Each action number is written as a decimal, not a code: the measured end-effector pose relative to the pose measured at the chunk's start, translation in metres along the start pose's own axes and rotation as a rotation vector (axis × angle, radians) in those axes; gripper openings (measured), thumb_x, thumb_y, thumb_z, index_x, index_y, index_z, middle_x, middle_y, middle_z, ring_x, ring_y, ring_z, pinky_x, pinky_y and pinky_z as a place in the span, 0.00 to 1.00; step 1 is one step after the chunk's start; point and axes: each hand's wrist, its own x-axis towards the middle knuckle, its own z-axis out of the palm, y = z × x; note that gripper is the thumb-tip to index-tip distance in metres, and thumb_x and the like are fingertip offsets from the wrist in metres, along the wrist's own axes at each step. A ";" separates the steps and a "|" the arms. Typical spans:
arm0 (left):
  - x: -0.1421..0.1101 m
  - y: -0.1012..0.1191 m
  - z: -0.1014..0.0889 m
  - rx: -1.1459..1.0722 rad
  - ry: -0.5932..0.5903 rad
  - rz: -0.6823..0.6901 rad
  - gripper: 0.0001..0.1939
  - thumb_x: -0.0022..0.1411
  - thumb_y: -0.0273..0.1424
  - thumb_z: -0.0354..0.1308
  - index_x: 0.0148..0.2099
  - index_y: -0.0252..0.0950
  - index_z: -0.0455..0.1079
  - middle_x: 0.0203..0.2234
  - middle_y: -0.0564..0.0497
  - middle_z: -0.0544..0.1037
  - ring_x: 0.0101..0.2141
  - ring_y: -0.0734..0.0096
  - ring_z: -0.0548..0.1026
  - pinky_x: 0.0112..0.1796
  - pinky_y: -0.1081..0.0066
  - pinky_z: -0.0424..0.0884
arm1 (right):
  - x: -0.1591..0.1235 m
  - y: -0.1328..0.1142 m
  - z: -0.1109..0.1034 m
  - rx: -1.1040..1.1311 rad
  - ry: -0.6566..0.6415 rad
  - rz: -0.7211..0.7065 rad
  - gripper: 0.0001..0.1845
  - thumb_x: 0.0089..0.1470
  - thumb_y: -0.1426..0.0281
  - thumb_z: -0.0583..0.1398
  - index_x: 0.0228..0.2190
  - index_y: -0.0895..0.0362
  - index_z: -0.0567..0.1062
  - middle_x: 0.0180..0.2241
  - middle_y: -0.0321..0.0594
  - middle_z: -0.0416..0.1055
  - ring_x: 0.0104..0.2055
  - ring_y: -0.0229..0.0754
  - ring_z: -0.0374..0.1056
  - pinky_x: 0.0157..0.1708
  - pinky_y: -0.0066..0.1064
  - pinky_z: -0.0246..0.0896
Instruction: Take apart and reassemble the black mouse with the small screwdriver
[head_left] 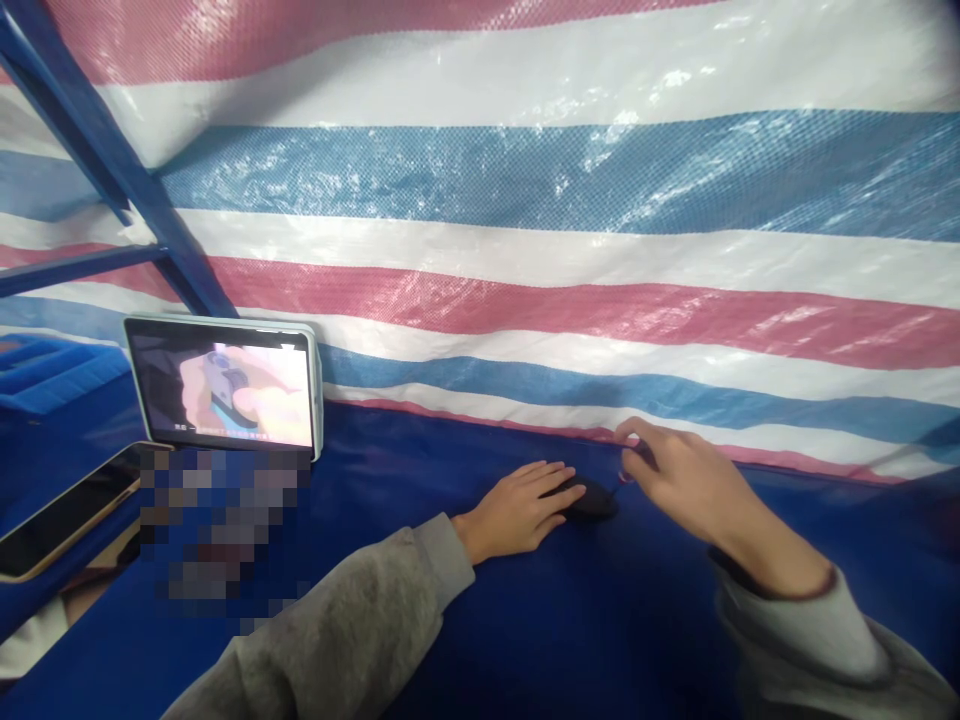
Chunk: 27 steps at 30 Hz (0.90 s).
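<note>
A black computer mouse [594,498] lies on the dark blue tabletop. My left hand [517,508] rests over its left end, the fingers spread across the top and the thumb along the near side. To the right of the mouse, my right hand [679,480] is raised slightly with its fingers curled towards the thumb. A thin strand, perhaps the mouse's cable [616,488], shows between the mouse and these fingertips. What the right fingers pinch is too small and partly hidden to make out.
On the left, a propped-up tablet [225,390] plays a video, with a phone [75,510] lying near it. Blue trays [60,370] stand behind. A striped plastic sheet [525,180] hangs along the table's back edge, beside a blue metal frame [112,150].
</note>
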 end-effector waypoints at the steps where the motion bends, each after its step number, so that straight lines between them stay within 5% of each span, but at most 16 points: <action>1: 0.000 0.000 0.000 0.001 0.002 0.000 0.23 0.72 0.34 0.49 0.66 0.36 0.58 0.65 0.44 0.61 0.65 0.62 0.59 0.64 0.59 0.55 | 0.000 -0.001 -0.001 0.001 -0.005 -0.004 0.11 0.54 0.68 0.51 0.37 0.52 0.72 0.31 0.38 0.78 0.30 0.43 0.71 0.31 0.31 0.57; 27: 0.001 0.001 -0.002 -0.011 0.002 0.009 0.22 0.72 0.33 0.47 0.66 0.36 0.58 0.64 0.43 0.61 0.65 0.62 0.58 0.64 0.57 0.56 | -0.001 0.002 0.001 -0.027 -0.003 -0.002 0.13 0.56 0.69 0.50 0.39 0.52 0.72 0.26 0.38 0.76 0.27 0.44 0.71 0.29 0.32 0.55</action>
